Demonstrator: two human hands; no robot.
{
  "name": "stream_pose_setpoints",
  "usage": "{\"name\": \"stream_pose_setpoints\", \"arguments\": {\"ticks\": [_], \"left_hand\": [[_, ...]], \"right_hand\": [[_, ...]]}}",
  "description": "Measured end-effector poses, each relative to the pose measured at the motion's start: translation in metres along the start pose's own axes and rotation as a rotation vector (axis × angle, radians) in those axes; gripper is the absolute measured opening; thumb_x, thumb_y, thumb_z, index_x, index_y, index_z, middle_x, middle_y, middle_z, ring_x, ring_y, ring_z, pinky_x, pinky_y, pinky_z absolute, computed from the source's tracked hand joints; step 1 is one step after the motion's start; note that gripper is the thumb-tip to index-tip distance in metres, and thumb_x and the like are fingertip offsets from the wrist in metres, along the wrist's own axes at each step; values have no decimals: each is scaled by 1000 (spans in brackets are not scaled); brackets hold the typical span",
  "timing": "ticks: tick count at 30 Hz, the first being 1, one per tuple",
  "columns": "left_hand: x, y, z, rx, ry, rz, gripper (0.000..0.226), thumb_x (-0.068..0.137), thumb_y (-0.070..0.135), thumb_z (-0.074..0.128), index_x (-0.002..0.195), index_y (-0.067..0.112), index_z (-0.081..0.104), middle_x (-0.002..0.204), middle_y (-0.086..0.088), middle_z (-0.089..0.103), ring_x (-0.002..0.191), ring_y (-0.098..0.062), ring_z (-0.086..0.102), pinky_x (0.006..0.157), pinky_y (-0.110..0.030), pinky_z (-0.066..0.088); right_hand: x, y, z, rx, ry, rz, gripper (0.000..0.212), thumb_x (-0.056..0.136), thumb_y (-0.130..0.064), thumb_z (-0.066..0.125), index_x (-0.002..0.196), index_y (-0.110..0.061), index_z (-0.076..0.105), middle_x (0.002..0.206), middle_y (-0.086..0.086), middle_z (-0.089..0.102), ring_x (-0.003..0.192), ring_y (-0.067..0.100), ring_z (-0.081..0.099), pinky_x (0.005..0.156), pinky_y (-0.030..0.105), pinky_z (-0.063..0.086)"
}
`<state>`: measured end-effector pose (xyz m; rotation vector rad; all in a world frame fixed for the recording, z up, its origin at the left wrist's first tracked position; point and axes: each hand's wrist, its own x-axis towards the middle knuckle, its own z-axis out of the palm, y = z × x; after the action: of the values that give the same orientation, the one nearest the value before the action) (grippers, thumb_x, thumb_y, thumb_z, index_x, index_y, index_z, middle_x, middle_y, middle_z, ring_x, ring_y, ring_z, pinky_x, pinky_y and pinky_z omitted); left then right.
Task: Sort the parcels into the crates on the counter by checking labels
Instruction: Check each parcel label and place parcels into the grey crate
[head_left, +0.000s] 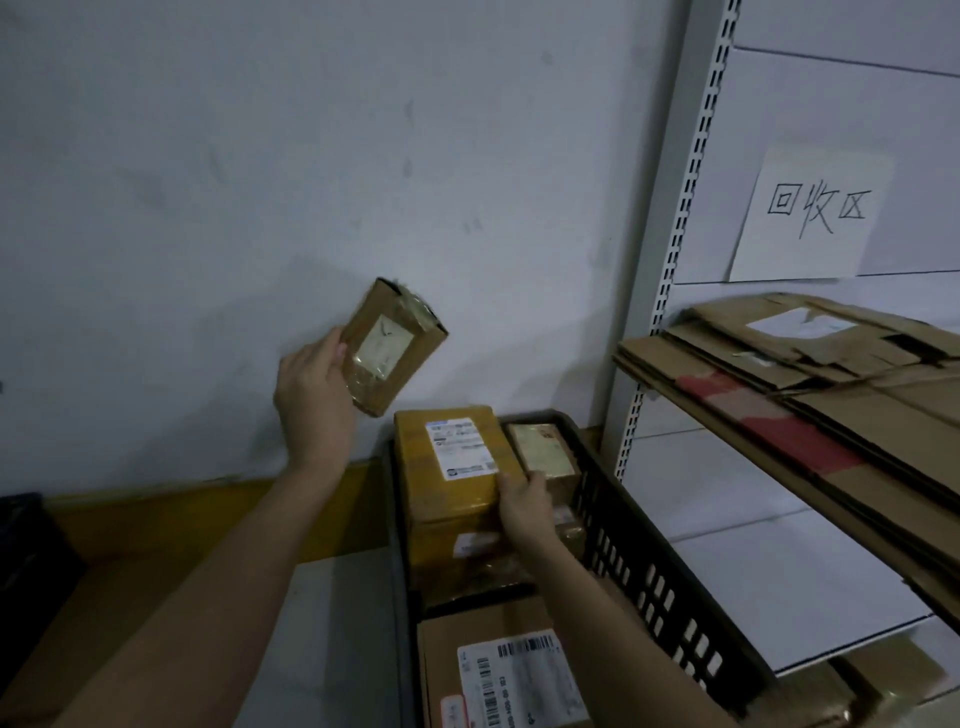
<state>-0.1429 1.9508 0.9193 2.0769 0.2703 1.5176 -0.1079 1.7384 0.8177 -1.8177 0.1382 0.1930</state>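
Two hands work: the left hand (311, 402) grips a small taped parcel (393, 345) raised against the wall, label unreadable; the right hand (524, 506) closes on a small box (543, 449) at the far end of the black crate (670, 582), beside a yellow parcel (449, 467). A paper sign (813, 213) reads 回收区.

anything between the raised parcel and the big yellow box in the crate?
Nothing: in the head view only bare wall shows between the raised parcel, held in the left hand, and the yellow box.
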Motion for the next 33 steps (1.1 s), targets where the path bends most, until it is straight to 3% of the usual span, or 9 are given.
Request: {"name": "stream_pose_setpoints", "arguments": {"ticks": [5,9,11,14,17,19,24,27,33], "left_hand": [[-32,11,10,4,-89,104,28,93,-3,57,119,-5,68,103,-23,72,98,-40,64,79,-45,54],[-60,34,25,19,-203,234,40,91,15,45,120,-3,67,111,-20,71,107,-42,63,89,-51,56],[-78,50,38,65,-330,340,38,85,5,59,122,2,67,117,-16,70,114,-38,62,97,-52,52],[-93,66,56,-9,-413,432,48,80,1,77,126,9,67,123,-10,68,122,-29,56,101,-48,52],[-95,65,68,44,-835,232,79,93,49,61,157,38,16,164,-1,20,149,-19,13,119,-52,26],[-103,48,73,272,-1123,134,102,82,78,51,151,49,-18,167,2,-13,153,-25,-7,120,-57,8],[-135,0,70,602,-1218,288,104,85,72,55,156,38,-14,166,-3,-18,151,-30,-20,120,-59,-8],[-140,-8,77,576,-1174,297,104,85,68,58,155,40,-14,166,-1,-17,152,-29,-18,120,-58,-7],[-138,-9,78,541,-1185,270,105,83,72,56,154,42,-15,166,1,-18,151,-25,-21,120,-58,-9]], "right_hand": [[7,-10,-20,-132,-25,-109,59,105,-45,39,151,-8,31,148,17,45,134,36,46,108,52,42],[6,-50,-58,317,-144,-102,65,96,-68,39,145,-25,38,137,5,49,127,33,52,94,55,53],[5,-61,-66,421,-291,-67,78,85,-77,51,145,-30,37,135,8,51,121,34,56,80,55,59],[11,-56,-73,465,-151,-69,78,78,-57,77,137,-26,38,126,9,53,112,32,59,69,51,62],[32,-38,-86,555,-5,-16,68,82,-48,74,133,-25,34,121,10,53,107,33,61,76,61,59],[47,-28,-94,538,63,3,60,84,-46,70,128,-24,35,116,8,53,101,28,61,76,62,59],[86,-8,-99,551,33,40,50,89,-49,62,130,-24,48,118,6,58,103,29,60,73,57,61],[107,-1,-93,226,8,60,56,97,-50,53,140,-17,44,133,12,56,118,34,56,96,49,51],[110,-5,-90,-545,240,-202,48,102,-25,45,147,-11,32,149,18,37,134,41,34,103,52,36]]}}
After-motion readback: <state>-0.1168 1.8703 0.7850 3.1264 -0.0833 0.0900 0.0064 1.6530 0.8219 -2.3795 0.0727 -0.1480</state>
